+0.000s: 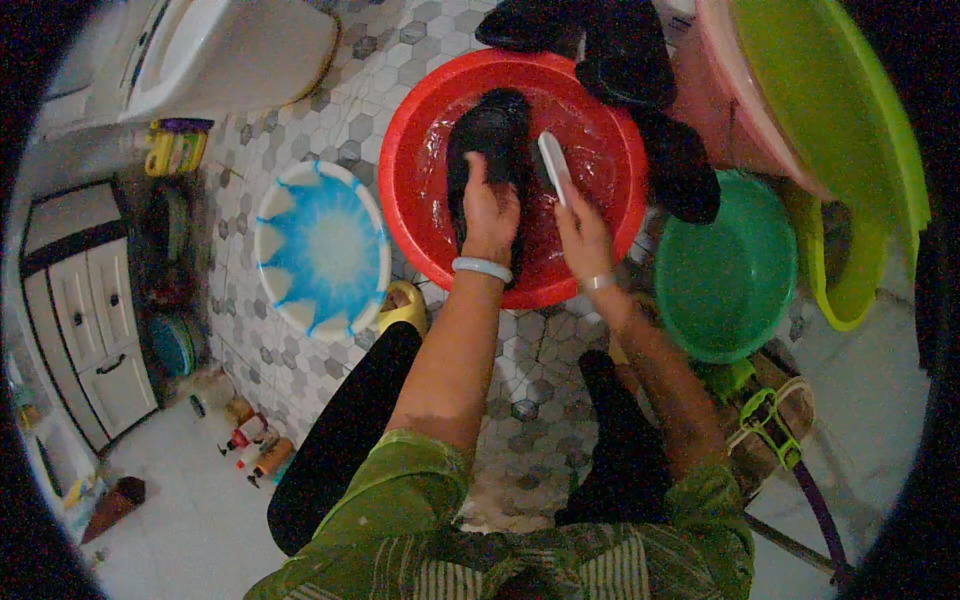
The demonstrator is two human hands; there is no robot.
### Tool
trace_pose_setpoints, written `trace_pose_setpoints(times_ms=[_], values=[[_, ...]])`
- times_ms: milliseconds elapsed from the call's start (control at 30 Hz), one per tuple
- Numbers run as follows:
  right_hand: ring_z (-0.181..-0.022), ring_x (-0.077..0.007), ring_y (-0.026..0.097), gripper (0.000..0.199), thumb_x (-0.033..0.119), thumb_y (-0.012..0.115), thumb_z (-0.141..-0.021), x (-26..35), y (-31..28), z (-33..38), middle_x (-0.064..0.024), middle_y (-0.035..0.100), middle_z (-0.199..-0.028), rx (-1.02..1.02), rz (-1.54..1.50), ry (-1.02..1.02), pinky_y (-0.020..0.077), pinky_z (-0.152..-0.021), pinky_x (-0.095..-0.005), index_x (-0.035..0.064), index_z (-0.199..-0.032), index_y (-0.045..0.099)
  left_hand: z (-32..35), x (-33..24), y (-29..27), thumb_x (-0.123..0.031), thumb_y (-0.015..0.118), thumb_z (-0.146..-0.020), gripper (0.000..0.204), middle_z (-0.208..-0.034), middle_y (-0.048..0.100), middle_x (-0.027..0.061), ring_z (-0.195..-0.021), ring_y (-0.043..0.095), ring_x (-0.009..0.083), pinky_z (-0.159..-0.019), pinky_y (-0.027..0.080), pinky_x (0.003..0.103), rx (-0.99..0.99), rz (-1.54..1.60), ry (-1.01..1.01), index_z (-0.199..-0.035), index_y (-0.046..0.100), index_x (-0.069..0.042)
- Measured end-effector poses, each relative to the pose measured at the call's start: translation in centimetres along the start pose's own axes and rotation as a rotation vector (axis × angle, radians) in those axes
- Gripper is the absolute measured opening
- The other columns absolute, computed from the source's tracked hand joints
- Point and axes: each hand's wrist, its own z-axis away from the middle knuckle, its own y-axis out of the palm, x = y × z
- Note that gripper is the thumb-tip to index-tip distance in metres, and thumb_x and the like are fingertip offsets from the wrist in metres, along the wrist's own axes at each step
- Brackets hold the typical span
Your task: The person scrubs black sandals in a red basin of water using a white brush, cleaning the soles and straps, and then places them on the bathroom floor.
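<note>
A round red basin [397, 200] with water in it stands on the floor in front of me. Inside it lies a black shoe [492, 128], its long side pointing away from me. My left hand [488, 215] grips the shoe's near part, thumb along its top; the other fingers are mostly hidden. In my right hand [583, 235] is a slim white brush [552, 165], held by its near end over the water just right of the shoe. Its bristles cannot be made out. Brush and shoe appear apart.
More black footwear [625, 60] lies against the basin's far right rim. A white-and-blue basin [325, 250] stands left, a green basin [730, 265] right, large pink and lime tubs [860, 110] beyond. Several bottles [255, 445] line the left wall. A purple hose [820, 510] runs lower right.
</note>
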Motion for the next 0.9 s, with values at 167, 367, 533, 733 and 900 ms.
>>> trace_pose_setpoints(times_ms=[167,367,533,733,900], values=[[-0.088,-0.0213,0.062,0.038,0.013,0.048,-0.092,1.3,1.3,2.5,-0.0182,0.062,-0.110,-0.119,0.086,-0.216,0.0464,-0.083,-0.0316,0.0071,-0.130,0.049,2.3,-1.1,0.9,-0.043,0.032,-0.096,0.048,-0.118,0.058,0.0122,-0.107,0.055,0.0281,-0.096,0.042,0.044,0.132,0.302,-0.101,-0.121,0.053,-0.008],[-0.055,-0.0133,0.048,0.037,0.021,0.048,-0.094,0.5,0.5,-1.7,-0.0102,0.063,-0.076,-0.107,-0.031,-0.126,0.0442,-0.055,-0.0290,0.0119,-0.130,0.051,1.7,-0.4,0.6,-0.044,0.028,-0.097,0.052,-0.121,0.057,0.0119,-0.109,0.055,0.0278,-0.094,0.045,0.042,0.118,0.451,-0.098,-0.123,0.052,-0.006],[-0.061,-0.0198,0.057,0.037,0.019,0.049,-0.092,3.1,0.8,4.6,-0.0160,0.065,-0.085,-0.046,0.061,-0.217,0.0467,-0.061,-0.0310,0.0104,-0.128,0.051,0.4,-1.8,-4.8,-0.047,0.030,-0.095,0.049,-0.100,0.062,0.0086,-0.078,0.055,0.0227,-0.068,0.048,0.037,0.298,0.436,-0.100,-0.111,0.057,-0.010],[-0.071,-0.0253,0.058,0.040,0.017,0.049,-0.092,4.7,-0.3,-3.2,-0.0211,0.059,-0.084,0.061,0.152,-0.100,0.0469,-0.065,-0.0375,0.0138,-0.132,0.048,1.4,-1.2,0.0,-0.050,0.031,-0.094,0.055,-0.105,0.064,0.0109,-0.086,0.060,0.0282,-0.073,0.051,0.038,0.024,0.389,-0.140,-0.114,0.057,-0.007],[-0.068,-0.0408,0.057,0.044,0.021,0.050,-0.090,6.3,-1.5,5.0,-0.0231,0.056,-0.081,0.090,0.430,-0.249,0.0493,-0.064,-0.0437,0.0186,-0.133,0.046,2.2,-0.8,-0.1,-0.047,0.038,-0.094,0.048,-0.107,0.063,0.0105,-0.097,0.060,0.0272,-0.086,0.048,0.038,0.072,0.315,-0.089,-0.113,0.057,-0.007]])
